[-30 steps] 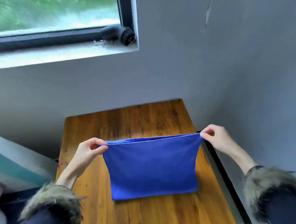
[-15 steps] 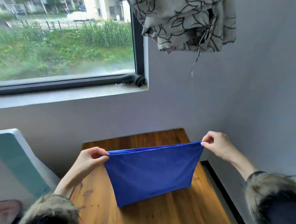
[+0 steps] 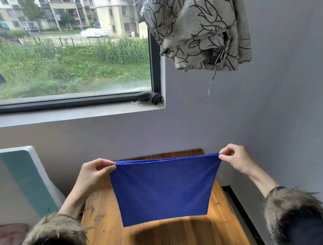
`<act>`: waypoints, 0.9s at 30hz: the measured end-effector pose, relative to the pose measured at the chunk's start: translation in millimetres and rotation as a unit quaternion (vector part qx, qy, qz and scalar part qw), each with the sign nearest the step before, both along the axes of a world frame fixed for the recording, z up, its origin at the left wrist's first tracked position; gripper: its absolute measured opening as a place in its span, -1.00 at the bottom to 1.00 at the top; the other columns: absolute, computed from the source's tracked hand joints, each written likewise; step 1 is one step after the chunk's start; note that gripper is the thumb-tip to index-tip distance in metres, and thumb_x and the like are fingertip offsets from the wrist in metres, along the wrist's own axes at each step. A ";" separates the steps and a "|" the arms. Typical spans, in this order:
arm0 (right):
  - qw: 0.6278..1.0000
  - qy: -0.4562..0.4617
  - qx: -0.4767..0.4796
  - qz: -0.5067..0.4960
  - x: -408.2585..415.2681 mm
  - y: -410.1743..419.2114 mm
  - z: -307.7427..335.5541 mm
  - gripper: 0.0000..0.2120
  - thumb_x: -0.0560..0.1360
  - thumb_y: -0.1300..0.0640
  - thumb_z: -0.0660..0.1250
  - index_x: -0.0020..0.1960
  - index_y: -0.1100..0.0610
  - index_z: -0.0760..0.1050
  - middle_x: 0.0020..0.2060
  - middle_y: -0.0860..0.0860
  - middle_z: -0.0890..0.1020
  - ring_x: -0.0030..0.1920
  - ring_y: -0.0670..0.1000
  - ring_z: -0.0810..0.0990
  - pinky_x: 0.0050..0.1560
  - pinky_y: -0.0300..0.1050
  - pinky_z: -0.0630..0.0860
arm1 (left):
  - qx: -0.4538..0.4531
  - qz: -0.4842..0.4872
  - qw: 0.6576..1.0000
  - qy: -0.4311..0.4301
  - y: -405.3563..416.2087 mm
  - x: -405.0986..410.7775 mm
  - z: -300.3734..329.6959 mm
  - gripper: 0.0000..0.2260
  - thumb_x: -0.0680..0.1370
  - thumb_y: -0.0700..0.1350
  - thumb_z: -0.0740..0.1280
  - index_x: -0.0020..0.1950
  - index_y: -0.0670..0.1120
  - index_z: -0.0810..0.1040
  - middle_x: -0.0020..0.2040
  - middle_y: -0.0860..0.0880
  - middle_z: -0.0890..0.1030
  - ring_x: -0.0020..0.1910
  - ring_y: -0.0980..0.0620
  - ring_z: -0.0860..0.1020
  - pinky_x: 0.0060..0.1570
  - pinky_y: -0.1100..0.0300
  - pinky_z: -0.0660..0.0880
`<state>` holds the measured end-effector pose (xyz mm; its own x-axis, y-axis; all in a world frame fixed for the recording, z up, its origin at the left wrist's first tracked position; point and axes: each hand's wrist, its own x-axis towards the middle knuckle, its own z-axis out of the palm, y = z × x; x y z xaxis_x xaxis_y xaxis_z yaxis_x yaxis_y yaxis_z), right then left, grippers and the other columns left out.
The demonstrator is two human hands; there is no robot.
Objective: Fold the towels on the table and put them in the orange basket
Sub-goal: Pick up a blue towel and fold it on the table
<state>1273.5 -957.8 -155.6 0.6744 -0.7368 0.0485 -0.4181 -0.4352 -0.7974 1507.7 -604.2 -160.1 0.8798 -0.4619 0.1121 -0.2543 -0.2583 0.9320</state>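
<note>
Towel [image 3: 164, 190] hanging above table [image 3: 183, 238], left hand [image 3: 93, 174] and right hand [image 3: 234, 159] at its top corners

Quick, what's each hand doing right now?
Left hand: pinches the towel's top left corner.
Right hand: pinches its top right corner; the towel hangs above the table.

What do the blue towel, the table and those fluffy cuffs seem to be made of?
The blue towel looks like thin, soft microfiber or a similar cloth: matte, it hangs limp with faint creases between the two corners that are pinched. The table looks like varnished wood: orange-brown planks with visible grain and seams. The cuffs look like fur, probably fake: long shaggy brown-grey hairs.
</note>
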 end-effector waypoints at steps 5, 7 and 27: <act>0.999 0.025 -0.041 0.020 5.2 7.4 4.7 -0.72 0.35 0.36 0.41 -0.38 0.05 0.47 -0.33 0.04 0.62 -0.24 0.08 0.59 -0.09 -0.02 0.50 | -0.026 0.024 0.999 -0.024 4.9 1.8 7.8 -0.86 0.35 -0.34 0.48 -0.28 -0.10 0.64 -0.27 -0.04 0.66 -0.31 0.14 0.58 -0.29 0.47 0.48; 0.997 0.036 -0.071 0.021 7.5 10.6 7.2 -0.73 0.35 0.33 0.40 -0.38 0.02 0.46 -0.32 0.01 0.63 -0.24 0.05 0.59 -0.15 -0.13 0.48 | -0.029 0.032 0.999 -0.027 7.4 3.7 7.5 -0.87 0.34 -0.31 0.50 -0.28 -0.10 0.64 -0.28 -0.03 0.66 -0.30 0.09 0.58 -0.30 0.45 0.49; 0.994 0.035 -0.012 0.101 24.1 15.6 29.0 -0.80 0.48 0.31 0.29 -0.17 0.05 0.61 -0.16 -0.01 0.67 -0.05 -0.01 0.61 0.09 -0.14 0.48 | 0.104 0.006 0.979 -0.174 12.3 20.0 7.9 -0.83 0.44 -0.32 0.41 -0.20 -0.04 0.60 -0.20 -0.01 0.60 -0.18 0.06 0.55 -0.20 0.46 0.39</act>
